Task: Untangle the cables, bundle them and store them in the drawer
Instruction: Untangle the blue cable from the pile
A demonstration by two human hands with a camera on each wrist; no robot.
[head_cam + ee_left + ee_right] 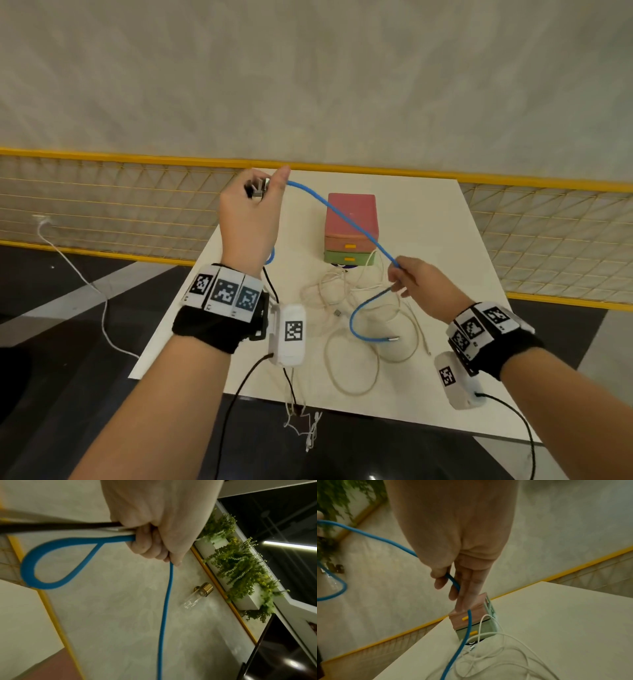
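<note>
A blue cable (342, 216) stretches in the air between my two hands. My left hand (255, 205) is raised above the table's far left corner and grips one end with its metal plug (258, 190); a small blue loop (51, 563) hangs from the fist. My right hand (406, 277) pinches the cable (452, 581) lower down at the right. The free end (394, 339) curls down onto the table. Several white cables (356, 329) lie tangled on the white table (455, 342). A small drawer unit (351, 229) with pink and green drawers stands behind them.
A yellow-framed mesh fence (102, 205) runs behind the table. A white cord (78, 274) trails over the dark floor at the left. Black wrist-camera leads (239, 383) hang from both wrists. Planters (240, 568) with green plants line the wall.
</note>
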